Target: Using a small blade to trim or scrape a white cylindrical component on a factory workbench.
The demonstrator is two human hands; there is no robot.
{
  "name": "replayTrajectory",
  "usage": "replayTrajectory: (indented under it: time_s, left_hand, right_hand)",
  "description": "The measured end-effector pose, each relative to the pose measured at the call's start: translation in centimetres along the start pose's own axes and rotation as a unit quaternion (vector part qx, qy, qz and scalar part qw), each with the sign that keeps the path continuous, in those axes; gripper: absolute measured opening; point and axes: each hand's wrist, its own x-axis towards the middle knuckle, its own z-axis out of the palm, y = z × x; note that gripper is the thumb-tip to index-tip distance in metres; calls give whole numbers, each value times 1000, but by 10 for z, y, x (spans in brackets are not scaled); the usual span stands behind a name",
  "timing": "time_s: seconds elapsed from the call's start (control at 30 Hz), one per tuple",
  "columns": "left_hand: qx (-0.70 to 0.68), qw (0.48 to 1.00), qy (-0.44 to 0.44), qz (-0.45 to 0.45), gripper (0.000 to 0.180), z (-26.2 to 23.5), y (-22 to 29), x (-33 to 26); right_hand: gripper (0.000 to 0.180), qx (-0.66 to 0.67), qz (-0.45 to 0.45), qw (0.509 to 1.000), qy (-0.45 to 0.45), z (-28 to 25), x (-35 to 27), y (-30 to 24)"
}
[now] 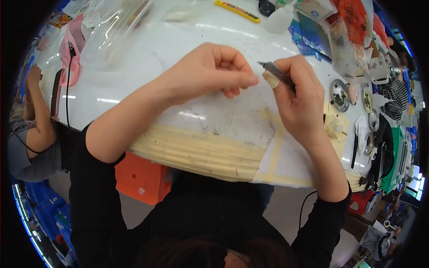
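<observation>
At the far left, a co-worker in a grey top (29, 163) sits with one bare forearm raised beside the white worktop (190, 33). Next comes a pink mesh article (75, 42), a black cable hanging down across it, then clear plastic packaging (109, 42) lying toward the back. Below the front edge stands an orange stool (134, 172); above it, yellowish tape (196, 149) covers the rim of the worktop in long strips.

The person's left hand (208, 71) is raised over the middle, its fingers curled and the thumb close to the index finger, leaving a narrow shape; I cannot tell whether anything small is pinched there. Behind it lies a yellow cutter (237, 11).

Farther right, a slim dark tool (278, 72) is gripped between the thumb and fingers of the right hand (301, 100), above the worktop. Its pointed end faces left, near the left fingertips but apart from them. A white squeeze bottle (280, 19) stands behind. A white sheet (286, 163) lies below the right wrist, and a blue glittery packet (308, 42) lies behind that hand.

Beyond it are a round metal dish (340, 105) with small bits inside, a pale yellow block (335, 127), a slender black stick (355, 154) and, near the right edge, a green box (393, 156).
</observation>
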Motion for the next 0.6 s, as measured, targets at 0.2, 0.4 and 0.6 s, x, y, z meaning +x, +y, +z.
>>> replayTrajectory:
  time_s: [0.2, 0.4, 0.6]
  left_hand:
    - [-196, 979, 47, -22, 25, 8, -2, 4]
    - [-206, 978, 39, 18, 27, 7, -12, 7]
    - [-190, 981, 29, 35, 29, 5, -15, 10]
  right_hand:
    - [9, 35, 9, 999, 24, 11, -6, 9]
    - [10, 27, -49, 998, 36, 18, -3, 10]
    - [12, 4, -97, 993, 62, 20, -4, 16]
